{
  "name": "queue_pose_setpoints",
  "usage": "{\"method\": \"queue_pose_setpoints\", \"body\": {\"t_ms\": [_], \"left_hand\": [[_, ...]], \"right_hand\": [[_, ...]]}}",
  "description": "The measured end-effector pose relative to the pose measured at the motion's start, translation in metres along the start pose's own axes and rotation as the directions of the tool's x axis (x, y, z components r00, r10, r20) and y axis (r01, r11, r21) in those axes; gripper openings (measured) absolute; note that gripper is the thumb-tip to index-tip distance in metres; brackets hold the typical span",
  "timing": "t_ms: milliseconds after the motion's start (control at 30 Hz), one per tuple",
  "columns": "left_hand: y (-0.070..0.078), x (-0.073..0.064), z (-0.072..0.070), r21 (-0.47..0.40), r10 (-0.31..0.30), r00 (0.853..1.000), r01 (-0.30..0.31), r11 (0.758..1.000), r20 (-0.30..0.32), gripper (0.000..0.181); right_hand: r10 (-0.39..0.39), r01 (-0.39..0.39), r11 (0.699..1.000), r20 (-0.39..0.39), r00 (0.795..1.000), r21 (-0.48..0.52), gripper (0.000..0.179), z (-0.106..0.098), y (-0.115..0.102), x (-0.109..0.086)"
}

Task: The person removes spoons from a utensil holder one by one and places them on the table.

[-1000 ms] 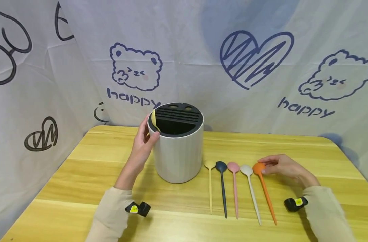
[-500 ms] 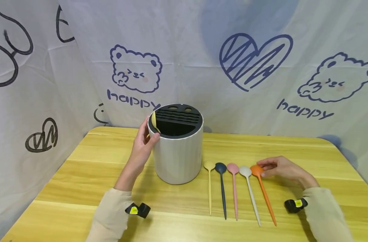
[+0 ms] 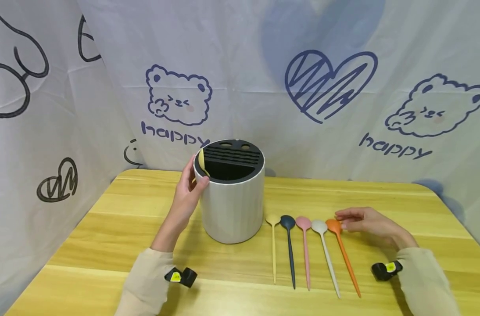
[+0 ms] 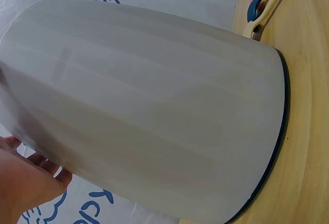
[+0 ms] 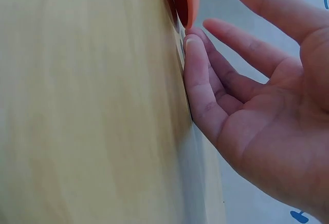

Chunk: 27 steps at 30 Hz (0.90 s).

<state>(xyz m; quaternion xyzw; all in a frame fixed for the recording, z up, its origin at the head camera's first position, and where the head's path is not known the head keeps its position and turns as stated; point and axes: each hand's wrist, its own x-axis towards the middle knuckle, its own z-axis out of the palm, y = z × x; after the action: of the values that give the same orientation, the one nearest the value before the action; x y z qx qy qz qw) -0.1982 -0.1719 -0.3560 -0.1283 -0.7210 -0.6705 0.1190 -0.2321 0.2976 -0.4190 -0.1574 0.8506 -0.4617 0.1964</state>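
Observation:
A white utensil holder (image 3: 232,215) with a black slotted top stands upright on the table, a yellow utensil (image 3: 202,161) leaning at its left inner rim. My left hand (image 3: 186,195) grips the holder's left side near the top, thumb in front and fingers behind. To the right lie long-handled spoons in a row: yellow (image 3: 273,219), dark blue (image 3: 288,223), pink (image 3: 303,223), white (image 3: 320,227) and orange (image 3: 334,226). My right hand (image 3: 368,223) is loosely spread, fingertips right at the orange spoon's bowl. In the right wrist view its fingers are relaxed beside that bowl.
The pale wooden table (image 3: 105,228) runs back to a white cloth (image 3: 240,57) with blue drawings. A black camera (image 3: 386,271) is strapped to the right wrist and another camera (image 3: 181,276) to the left one.
The orange spoon's bowl has shifted slightly left, closer to the white spoon, with my right fingertips beside it. My left hand keeps its place on the holder. The head view has tilted up a little.

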Motion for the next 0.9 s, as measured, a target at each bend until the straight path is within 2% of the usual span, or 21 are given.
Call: {"method": "queue_pose_setpoints", "body": {"t_ms": [233,367,500,700,900], "left_hand": [[-0.001,-0.001,0.003,-0.009,0.01,1.0,-0.01,1.0,0.005,0.073],[-0.002,-0.001,0.004,-0.007,0.02,1.0,-0.02,1.0,0.0,0.073],[0.0,-0.002,0.003,-0.004,0.014,1.0,-0.014,1.0,0.0,0.073],[0.001,-0.004,0.001,-0.003,0.015,1.0,-0.015,1.0,-0.007,0.073],[0.0,-0.007,0.002,-0.011,0.017,1.0,-0.017,1.0,-0.009,0.073]], "right_hand": [[0.015,-0.015,1.0,-0.009,1.0,-0.01,0.057,-0.001,-0.001,-0.003],[0.042,-0.048,0.996,-0.079,0.996,-0.076,0.056,0.003,-0.015,-0.004],[0.045,-0.052,0.998,-0.169,0.985,-0.037,0.057,0.011,-0.041,-0.005],[-0.05,0.053,0.999,-0.263,0.963,0.004,0.053,0.039,-0.09,-0.003],[-0.173,0.171,0.985,-0.315,0.933,-0.035,0.043,0.07,-0.133,-0.005]]}}
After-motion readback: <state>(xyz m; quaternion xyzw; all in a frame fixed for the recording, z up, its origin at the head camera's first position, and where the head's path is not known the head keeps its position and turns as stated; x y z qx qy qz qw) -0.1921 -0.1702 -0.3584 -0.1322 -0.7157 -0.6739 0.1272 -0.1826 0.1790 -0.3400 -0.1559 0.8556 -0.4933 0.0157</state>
